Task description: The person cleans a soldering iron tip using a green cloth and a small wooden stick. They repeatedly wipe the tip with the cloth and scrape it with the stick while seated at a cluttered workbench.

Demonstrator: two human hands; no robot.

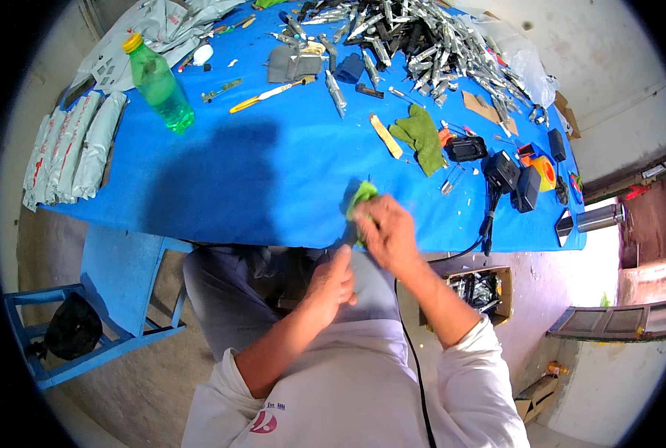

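Observation:
My right hand (389,233) is closed on a bright green cloth (361,197) just above the table's near edge. Below it and to the left, my left hand (328,290) is held over my lap with the thumb up and the fingers curled. What that hand holds, if anything, does not show clearly. Farther back on the blue tablecloth (303,172) lie an olive-green cloth (422,140) and a cream-coloured strip (386,137), both beyond my right hand.
A green bottle (161,89) with a yellow cap stands left, beside grey plastic packages (94,145). Slim silver devices (441,48) form a heap at the back. Black power adapters (503,172) lie right. Below are a box (503,295) and a blue bench (124,276).

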